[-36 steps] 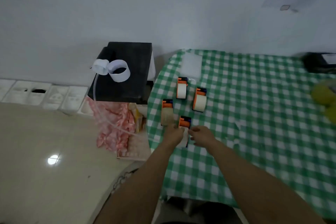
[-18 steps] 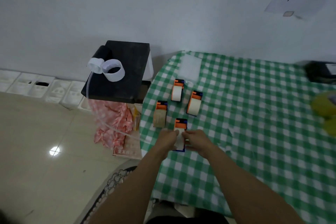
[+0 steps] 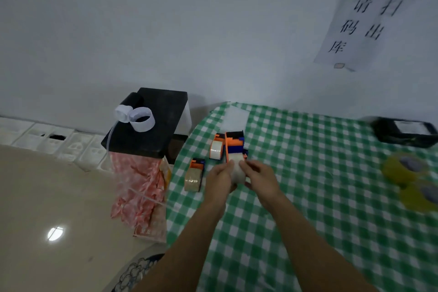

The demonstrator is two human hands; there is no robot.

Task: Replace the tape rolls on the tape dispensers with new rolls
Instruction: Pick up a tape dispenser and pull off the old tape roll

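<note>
The green-checked bench [image 3: 308, 197] has open cloth near and right of the work, but its left edge drops away just beside the tan-roll dispenser [image 3: 194, 174] lying there. The left hand [image 3: 219, 179] and right hand [image 3: 260, 176] have lifted the orange dispenser [image 3: 234, 147] off the cloth where it lay a moment ago. Each grip is clamped round its pale roll [image 3: 237, 170]; blur hides the fingers, but pulling the old roll out seems to be starting.
</note>
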